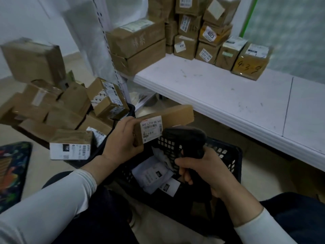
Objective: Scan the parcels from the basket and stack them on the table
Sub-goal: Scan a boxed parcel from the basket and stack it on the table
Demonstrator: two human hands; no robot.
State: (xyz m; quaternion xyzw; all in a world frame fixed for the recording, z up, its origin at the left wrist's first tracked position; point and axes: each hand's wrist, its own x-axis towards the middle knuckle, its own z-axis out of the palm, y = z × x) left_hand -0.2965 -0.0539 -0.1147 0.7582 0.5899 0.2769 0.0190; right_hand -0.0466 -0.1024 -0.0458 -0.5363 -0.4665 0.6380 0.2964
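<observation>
Cardboard: gripping one flat parcel [168, 118] above the basket [226, 147] far rim, left hand [121, 138] curled round its end; clutching one black scanner [186, 136] over the basket in right hand [205, 171]; two white packets [151, 175] lying inside.

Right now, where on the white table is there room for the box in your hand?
The white table is bare along its whole front, from the two long boxes at its left end past the yellow box marked 4-3-9. The back, by the wall, is crowded with stacked boxes. The pile left of the basket is packed too.
</observation>
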